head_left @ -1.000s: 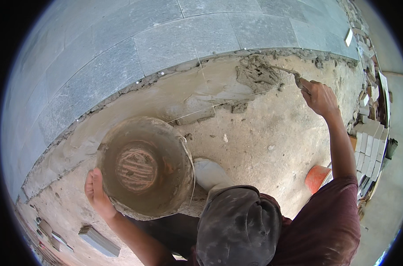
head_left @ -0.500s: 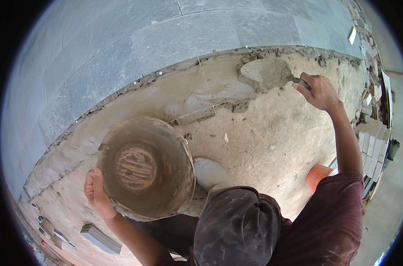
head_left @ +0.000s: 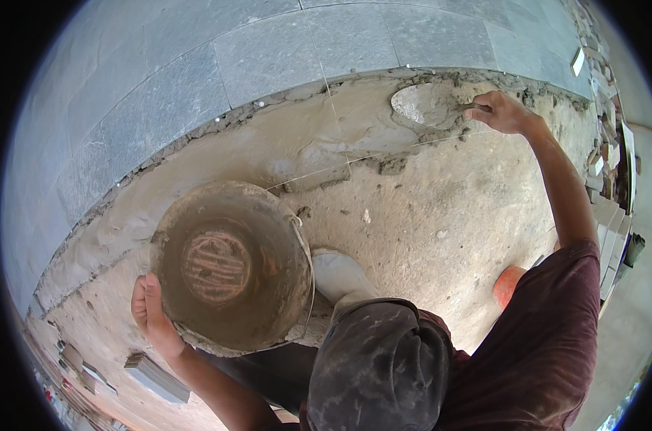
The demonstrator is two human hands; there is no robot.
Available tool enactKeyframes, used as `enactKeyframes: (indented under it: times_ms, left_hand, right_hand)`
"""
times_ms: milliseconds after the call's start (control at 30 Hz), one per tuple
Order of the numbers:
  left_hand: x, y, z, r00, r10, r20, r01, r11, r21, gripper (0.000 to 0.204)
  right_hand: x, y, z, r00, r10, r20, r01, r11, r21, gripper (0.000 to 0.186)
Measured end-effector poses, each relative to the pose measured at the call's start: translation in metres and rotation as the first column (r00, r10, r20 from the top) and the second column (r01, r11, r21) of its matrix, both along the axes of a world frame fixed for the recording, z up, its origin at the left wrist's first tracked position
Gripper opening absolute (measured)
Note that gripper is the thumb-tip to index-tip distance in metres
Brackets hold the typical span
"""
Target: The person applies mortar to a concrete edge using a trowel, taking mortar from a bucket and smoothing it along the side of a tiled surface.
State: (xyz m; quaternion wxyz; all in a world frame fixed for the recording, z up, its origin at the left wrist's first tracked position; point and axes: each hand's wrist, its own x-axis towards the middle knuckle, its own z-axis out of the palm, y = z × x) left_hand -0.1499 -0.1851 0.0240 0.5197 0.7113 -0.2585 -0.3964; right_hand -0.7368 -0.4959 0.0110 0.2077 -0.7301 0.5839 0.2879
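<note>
My left hand [head_left: 156,320] grips the left rim of a large mortar-smeared bucket [head_left: 286,251], which is tilted so its opening faces up toward me. Inside are a thin film of wet mortar and a scraped reddish bottom. My right hand [head_left: 504,113] is closed around the handle of a trowel [head_left: 414,104] out at the far right. The trowel's rounded blade, coated with grey mortar, lies against the right end of a wet mortar bed [head_left: 283,140]. That bed runs along the edge of laid grey-blue floor tiles [head_left: 268,57].
A thin string [head_left: 412,146] crosses the mortar's near edge. A white boot [head_left: 338,276] stands beside the bucket. Stacked tiles [head_left: 156,378] lie at lower left, and an orange container [head_left: 509,286] sits near my right arm. Tile pieces and stacks [head_left: 612,230] line the right side.
My right hand has moved slightly farther away with the trowel, and the blade's tip now shows brighter. My left hand keeps its hold on the bucket. The view has shifted slightly.
</note>
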Motion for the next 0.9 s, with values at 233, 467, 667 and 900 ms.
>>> enactKeyframes:
  times_ms: [233,467,667,900]
  left_hand:
    - [-0.001,0.007,0.001,1.0,0.006,0.009,-0.006,1.0,0.005,0.038]
    - [0.005,0.017,-0.003,0.999,-0.001,0.037,0.001,1.0,-0.014,0.039]
    - [0.0,0.015,-0.011,0.999,0.043,0.004,-0.043,0.998,-0.036,0.039]
    - [0.005,0.015,-0.007,0.999,0.042,-0.012,-0.042,0.999,-0.03,0.04]
  right_hand:
    - [-0.021,-0.004,-0.011,0.996,-0.048,0.079,0.053,0.997,-0.063,0.062]
    - [-0.036,0.002,0.019,0.947,-0.308,-0.095,0.308,0.951,-0.015,0.076]
    - [-0.076,0.015,0.039,0.976,-0.183,-0.115,0.158,0.967,-0.2,0.065]
    - [-0.005,0.047,0.035,0.991,-0.105,0.08,0.119,0.973,-0.197,0.057]
